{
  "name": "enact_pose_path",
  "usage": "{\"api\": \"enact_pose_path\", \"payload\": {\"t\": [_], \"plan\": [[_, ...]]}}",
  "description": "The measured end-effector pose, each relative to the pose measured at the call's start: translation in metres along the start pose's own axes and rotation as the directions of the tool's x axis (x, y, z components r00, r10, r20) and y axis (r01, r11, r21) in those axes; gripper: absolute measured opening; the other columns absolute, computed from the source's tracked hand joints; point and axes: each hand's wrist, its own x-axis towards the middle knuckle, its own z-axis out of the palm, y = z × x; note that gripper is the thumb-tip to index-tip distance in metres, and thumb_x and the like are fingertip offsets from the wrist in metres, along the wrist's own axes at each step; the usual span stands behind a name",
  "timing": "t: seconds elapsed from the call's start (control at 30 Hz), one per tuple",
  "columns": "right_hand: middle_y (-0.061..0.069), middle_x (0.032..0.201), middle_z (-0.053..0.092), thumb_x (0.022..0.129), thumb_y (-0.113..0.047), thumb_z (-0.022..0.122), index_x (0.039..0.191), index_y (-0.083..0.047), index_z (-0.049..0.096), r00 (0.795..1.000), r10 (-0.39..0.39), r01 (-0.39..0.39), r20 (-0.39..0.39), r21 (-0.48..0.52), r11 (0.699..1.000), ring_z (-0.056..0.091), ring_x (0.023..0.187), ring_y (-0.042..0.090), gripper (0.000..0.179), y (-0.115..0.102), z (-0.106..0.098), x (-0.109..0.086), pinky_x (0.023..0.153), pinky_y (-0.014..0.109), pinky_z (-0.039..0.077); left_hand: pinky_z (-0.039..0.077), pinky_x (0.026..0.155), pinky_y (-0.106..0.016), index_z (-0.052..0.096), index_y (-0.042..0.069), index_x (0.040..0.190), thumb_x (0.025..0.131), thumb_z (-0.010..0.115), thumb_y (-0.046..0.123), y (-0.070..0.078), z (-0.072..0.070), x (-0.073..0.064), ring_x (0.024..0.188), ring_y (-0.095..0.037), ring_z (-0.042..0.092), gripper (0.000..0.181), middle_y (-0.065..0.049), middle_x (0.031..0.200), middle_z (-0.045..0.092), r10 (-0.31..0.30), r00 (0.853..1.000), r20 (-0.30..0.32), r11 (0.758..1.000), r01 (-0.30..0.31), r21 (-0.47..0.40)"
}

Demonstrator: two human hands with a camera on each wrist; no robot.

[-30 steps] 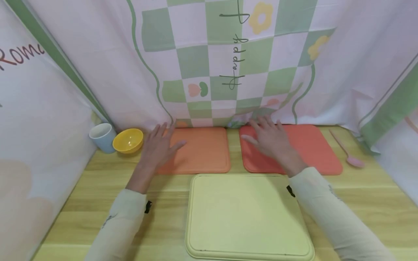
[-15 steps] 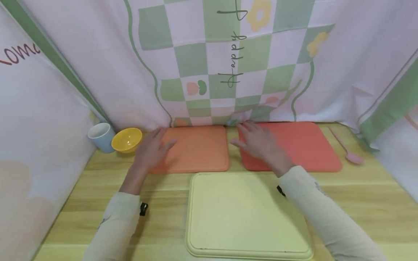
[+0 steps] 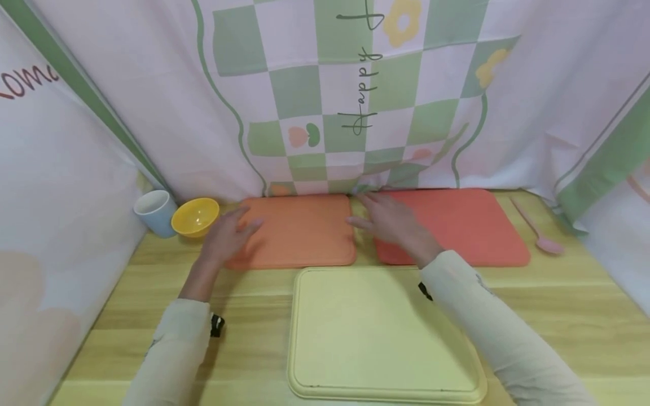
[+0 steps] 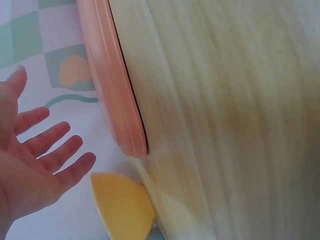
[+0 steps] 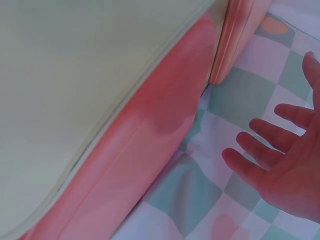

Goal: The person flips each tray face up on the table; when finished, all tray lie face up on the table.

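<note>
My left hand [image 3: 224, 237] hovers over the left end of the orange tray [image 3: 304, 231], beside a yellow bowl [image 3: 195, 217]. In the left wrist view its fingers are spread and loosely bent, apart from the orange tray's edge [image 4: 112, 85] and the bowl [image 4: 122, 207]. My right hand [image 3: 393, 223] is above the left part of the red tray [image 3: 457, 225], its thumb pointing toward the orange tray. Nothing is in its palm in the right wrist view, where the fingers [image 5: 265, 137] are apart and slightly bent. A pale yellow tray [image 3: 381, 332] lies nearer, between the forearms.
A light blue cup [image 3: 156, 214] stands left of the bowl in the back corner. To the right of the red tray lies a pink spoon [image 3: 543, 239]. Printed curtains [image 3: 345, 96] hang close behind the trays and at both sides of the wooden table [image 3: 254, 321].
Both hands have moved left and slightly toward me, the right one from over the red tray's middle to its left edge. The trays, bowl, cup and spoon have stayed in place.
</note>
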Motion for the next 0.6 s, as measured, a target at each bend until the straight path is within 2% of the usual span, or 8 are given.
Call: {"api": "enact_pose_path", "payload": {"t": [0.2,0.4,0.6], "plan": [[0.015,0.157,0.041,0.099,-0.051,0.061,0.157,-0.006,0.035,0.994,0.035,-0.050,0.099,0.155,0.987,0.039,0.142,0.038,0.078,-0.005,0.000,0.007,0.113,0.056,0.037,0.034,0.113,-0.059,0.046,-0.006,0.147,0.105,0.057,0.035,-0.009,-0.003,0.000,0.138,-0.045,0.041,0.060,-0.026,0.149,0.047,-0.021,1.000,0.017,0.999,0.021,-0.031],[0.017,0.153,0.045,0.099,-0.043,0.065,0.154,-0.002,0.038,0.991,0.026,-0.059,0.130,0.258,0.964,0.045,0.137,0.037,0.074,-0.010,0.003,0.013,0.110,0.054,0.041,0.037,0.110,-0.060,0.048,-0.011,0.143,0.102,0.062,0.028,-0.019,-0.006,-0.001,0.133,-0.048,0.045,0.058,-0.031,0.143,0.050,-0.019,0.999,0.039,0.999,0.020,-0.038],[0.026,0.141,0.054,0.099,-0.027,0.069,0.148,0.006,0.043,0.991,-0.036,-0.021,0.130,0.411,0.912,0.054,0.128,0.040,0.064,-0.014,0.008,0.017,0.104,0.055,0.046,0.038,0.110,-0.059,0.049,-0.014,0.141,0.101,0.064,0.024,-0.029,-0.006,-0.004,0.131,-0.050,0.046,0.057,-0.033,0.140,0.052,-0.010,0.996,0.087,0.999,0.013,-0.037]]}}
